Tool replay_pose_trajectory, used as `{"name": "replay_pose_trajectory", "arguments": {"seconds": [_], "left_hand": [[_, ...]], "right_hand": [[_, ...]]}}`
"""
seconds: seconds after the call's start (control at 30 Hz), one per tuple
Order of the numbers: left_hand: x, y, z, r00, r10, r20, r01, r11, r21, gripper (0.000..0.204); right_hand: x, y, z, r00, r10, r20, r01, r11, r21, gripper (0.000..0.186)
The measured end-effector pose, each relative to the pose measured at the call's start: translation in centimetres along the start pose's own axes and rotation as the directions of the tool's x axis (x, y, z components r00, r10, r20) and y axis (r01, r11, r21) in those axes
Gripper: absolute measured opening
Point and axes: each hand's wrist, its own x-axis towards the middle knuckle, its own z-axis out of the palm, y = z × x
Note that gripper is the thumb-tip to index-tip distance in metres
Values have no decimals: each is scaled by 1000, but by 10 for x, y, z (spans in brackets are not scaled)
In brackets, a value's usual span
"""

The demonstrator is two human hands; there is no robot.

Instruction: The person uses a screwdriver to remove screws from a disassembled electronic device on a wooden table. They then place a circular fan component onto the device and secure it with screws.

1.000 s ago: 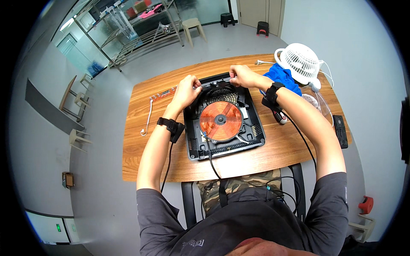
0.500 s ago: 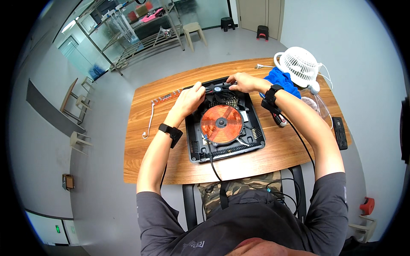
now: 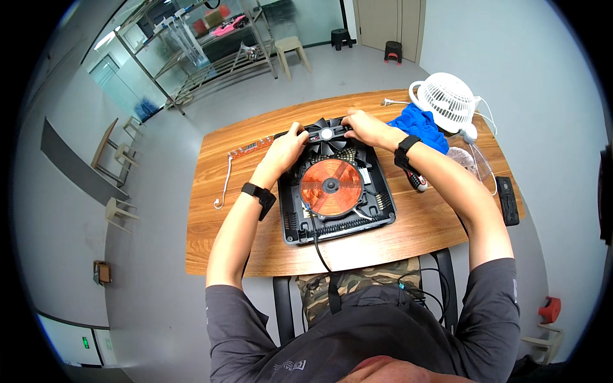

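My left hand (image 3: 290,143) and my right hand (image 3: 364,127) grip opposite ends of a black fan assembly (image 3: 325,134), a bladed fan on a bracket with a silver hub, raised over the back of an opened induction cooker's black housing (image 3: 384,217). A round copper coil (image 3: 322,188) lies in the housing, in front of a grille (image 3: 345,155). A black cable (image 3: 317,249) runs from the housing toward me. To the left lies an orange circuit board (image 3: 249,147) with a white wire.
The wooden table (image 3: 217,242) also bears a white fan housing (image 3: 447,99), blue cloth (image 3: 418,127), a black-and-white tool (image 3: 415,182), a plastic bag (image 3: 479,163) and a black object (image 3: 507,201). Behind are a metal rack (image 3: 198,83) and stools (image 3: 287,51). A chair is beneath me.
The fan assembly has risen from inside the housing, its blades now showing clearly. Both my hands have shifted with it, the left one slightly inward since a second ago.
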Motion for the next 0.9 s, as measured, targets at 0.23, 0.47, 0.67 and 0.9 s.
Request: {"name": "replay_pose_trajectory", "arguments": {"seconds": [0.23, 0.47, 0.67, 0.9], "left_hand": [[8, 13, 4, 985, -119, 123, 118, 993, 15, 38], [8, 14, 8, 978, -142, 153, 139, 990, 28, 43], [6, 10, 12, 982, -131, 139, 134, 991, -14, 36], [2, 16, 4, 969, -132, 210, 141, 990, -27, 34]], "right_hand": [[-15, 0, 10, 993, 55, 106, -55, 998, 1, 31], [-21, 3, 12, 997, 45, 56, -47, 998, 33, 30], [-26, 1, 13, 996, 54, 67, -56, 998, 25, 32], [-35, -17, 7, 989, 46, 140, -34, 995, -90, 29]]}}
